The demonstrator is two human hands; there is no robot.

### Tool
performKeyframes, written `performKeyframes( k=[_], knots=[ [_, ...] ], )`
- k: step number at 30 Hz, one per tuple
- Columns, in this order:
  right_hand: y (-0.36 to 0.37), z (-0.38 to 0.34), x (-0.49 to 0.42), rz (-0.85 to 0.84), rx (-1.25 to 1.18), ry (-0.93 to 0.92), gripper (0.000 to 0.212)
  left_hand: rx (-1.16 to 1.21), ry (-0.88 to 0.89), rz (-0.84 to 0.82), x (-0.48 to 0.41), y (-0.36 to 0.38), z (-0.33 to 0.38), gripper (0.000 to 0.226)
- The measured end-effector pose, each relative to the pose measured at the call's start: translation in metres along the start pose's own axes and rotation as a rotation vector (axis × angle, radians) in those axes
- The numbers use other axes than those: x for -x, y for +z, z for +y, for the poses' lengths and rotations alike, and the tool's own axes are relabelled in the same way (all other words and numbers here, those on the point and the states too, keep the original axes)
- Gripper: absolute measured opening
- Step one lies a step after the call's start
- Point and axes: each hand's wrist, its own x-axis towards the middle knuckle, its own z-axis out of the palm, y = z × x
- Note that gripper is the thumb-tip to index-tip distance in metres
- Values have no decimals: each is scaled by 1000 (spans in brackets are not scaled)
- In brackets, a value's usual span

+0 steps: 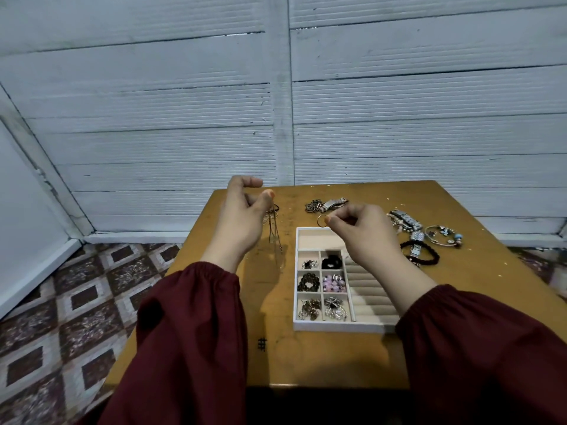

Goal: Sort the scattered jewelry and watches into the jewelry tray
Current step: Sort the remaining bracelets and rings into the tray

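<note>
The white jewelry tray [337, 326] sits mid-table, its small left compartments holding beads, earrings and dark pieces, with ring rolls on its right side. My left hand [241, 222] is raised left of the tray and pinches thin gold chains [273, 233] that dangle to the table. My right hand [363, 230] hovers over the tray's far compartment and pinches a small gold ring [321, 220]. Loose pieces lie beyond and right of the tray: a metal watch with a chain [326, 205], a silver watch [405, 220], a charm bangle [443, 236] and a black bead bracelet [429, 256].
The wooden table [276, 357] stands against a white panelled wall [276, 102]. Patterned tiled floor [70, 302] lies to the left. My dark red sleeves cover the table's near edge and the tray's near right corner.
</note>
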Motion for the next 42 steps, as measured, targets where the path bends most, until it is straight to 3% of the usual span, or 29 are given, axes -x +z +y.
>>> performKeyframes(
  k=[22, 42],
  knots=[
    [-27, 31, 42, 99, -100, 65, 15, 112, 76, 14, 16, 32, 34, 12],
    [-30, 45, 41, 125, -109, 99, 16, 53, -1, -39, 13, 61, -8, 9]
  ],
)
